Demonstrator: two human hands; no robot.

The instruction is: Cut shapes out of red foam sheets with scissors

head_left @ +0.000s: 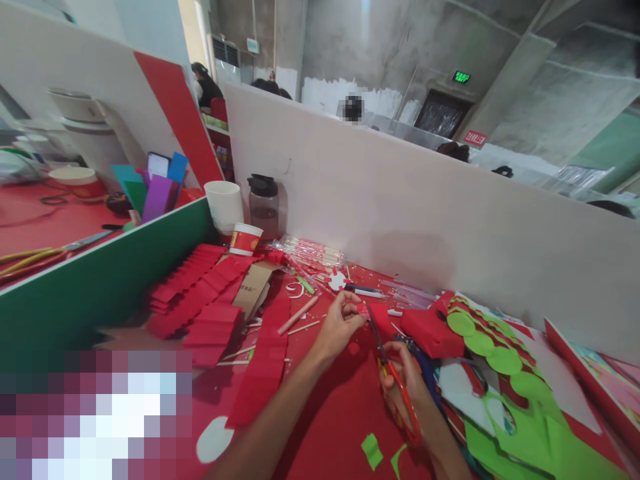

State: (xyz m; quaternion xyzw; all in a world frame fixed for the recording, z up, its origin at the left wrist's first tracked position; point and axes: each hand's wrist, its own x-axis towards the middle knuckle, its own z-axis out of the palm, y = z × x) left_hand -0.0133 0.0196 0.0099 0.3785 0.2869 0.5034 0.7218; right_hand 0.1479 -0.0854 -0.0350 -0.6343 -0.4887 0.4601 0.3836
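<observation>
Near the middle of the red table, my left hand [345, 319] pinches a small piece of red paper [363, 309] between thumb and fingers. My right hand [401, 383] is closed round the handles of a pair of scissors [411, 413], whose loops are red and yellow. The dark blades point away from me and reach the red paper beside my left fingertips; whether they are cutting cannot be made out. Just beyond my left hand lies a white paper disc with red marks [337, 280]. Small green paper scraps [372, 451] lie on the table close to me.
Pleated red paper strips [200, 293] and a cardboard piece [253, 287] lie left. Green paper cut-outs [505, 360] are heaped at right. Paper cups [245, 239] and a dark-lidded bottle [264, 207] stand against the white partition [400, 200]. A green divider [125, 267] runs along the left.
</observation>
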